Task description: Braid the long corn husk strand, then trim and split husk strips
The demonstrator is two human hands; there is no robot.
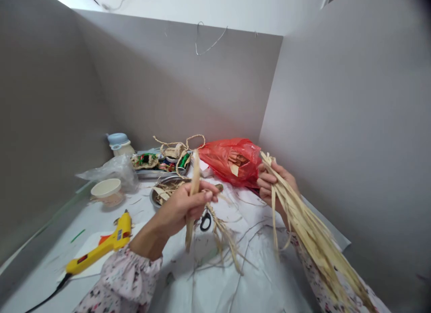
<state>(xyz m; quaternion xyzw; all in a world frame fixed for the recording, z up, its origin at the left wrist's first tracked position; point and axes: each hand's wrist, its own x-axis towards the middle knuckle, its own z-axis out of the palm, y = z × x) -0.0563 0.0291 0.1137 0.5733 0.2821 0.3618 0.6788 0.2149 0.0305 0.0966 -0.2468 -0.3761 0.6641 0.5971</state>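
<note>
My left hand is closed around a pale, flat strip of dried plant fibre, which stands nearly upright and sticks out above and below the fingers. In my right hand is a long bundle of dried husk strips; it hangs down over the forearm toward the lower right, with a few thin strips dangling loose. A plaited fibre cord with frayed ends runs down from beside my left fingertips; whether they hold it I cannot tell. Close below that hand shows the black handle of scissors.
A yellow glue gun with a black cable lies at left, near a white cup. Behind are a metal bowl of fibre scraps, a tray of threads, a blue-lidded bottle and a red plastic bag. Grey partitions enclose the table.
</note>
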